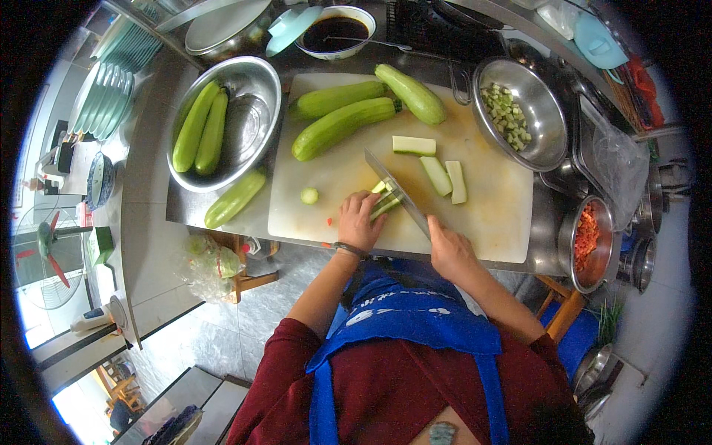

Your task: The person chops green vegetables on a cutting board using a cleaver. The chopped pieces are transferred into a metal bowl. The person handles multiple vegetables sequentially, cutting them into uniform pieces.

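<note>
On a white plastic cutting board (489,228), my left hand (359,219) presses down on a bundle of zucchini strips (387,207). My right hand (451,247) grips a cleaver (409,206) whose blade lies across the strips, just right of my left fingers. Right of the blade lie three cut zucchini pieces, one of them a pale block (414,145). Whole zucchini (345,128) rest along the board's far side. A round end slice (309,195) sits left of my left hand, with a small red scrap (329,221) below it.
A steel basin (267,133) with two zucchini stands left, another zucchini (235,198) beside it. At right are a steel bowl (548,122) of diced zucchini and a bowl (606,245) of chopped orange-red food. Behind the board stands a bowl of dark liquid (336,32) with a spoon.
</note>
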{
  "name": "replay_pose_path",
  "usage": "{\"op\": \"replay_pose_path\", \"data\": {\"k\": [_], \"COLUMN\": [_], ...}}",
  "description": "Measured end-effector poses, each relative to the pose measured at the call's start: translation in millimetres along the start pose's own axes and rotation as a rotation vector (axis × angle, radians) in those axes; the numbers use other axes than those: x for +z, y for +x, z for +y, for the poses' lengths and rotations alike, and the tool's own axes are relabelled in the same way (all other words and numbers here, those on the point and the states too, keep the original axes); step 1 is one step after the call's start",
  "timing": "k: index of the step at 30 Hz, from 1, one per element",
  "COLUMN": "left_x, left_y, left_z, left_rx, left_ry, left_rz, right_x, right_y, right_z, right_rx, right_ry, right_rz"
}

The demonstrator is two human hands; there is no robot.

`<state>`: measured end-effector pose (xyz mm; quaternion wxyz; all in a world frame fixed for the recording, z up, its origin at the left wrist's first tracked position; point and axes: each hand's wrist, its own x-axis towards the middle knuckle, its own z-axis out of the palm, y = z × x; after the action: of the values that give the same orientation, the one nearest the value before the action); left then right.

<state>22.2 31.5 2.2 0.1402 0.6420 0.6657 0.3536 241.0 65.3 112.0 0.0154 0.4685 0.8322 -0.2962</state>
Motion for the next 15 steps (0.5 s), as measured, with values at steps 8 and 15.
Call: {"op": "replay_pose_path", "data": {"k": [8,15], "left_x": [-6.9,-9.3], "left_y": [-3.0,-3.2], "left_z": [-7.1,-8.5], "left_rx": [0.031,0.032], "left_ry": [-0.037,-0.104], "left_rz": [0.005,0.026], "right_x": [-10.9,-5.5], "right_y": [-8.4,-4.1], "right_z": [-17.8,-11.2], "right_rx": [0.041,0.002], "right_ry": [-0.007,0.026], "right_rz": [-0.069,-0.019]}}
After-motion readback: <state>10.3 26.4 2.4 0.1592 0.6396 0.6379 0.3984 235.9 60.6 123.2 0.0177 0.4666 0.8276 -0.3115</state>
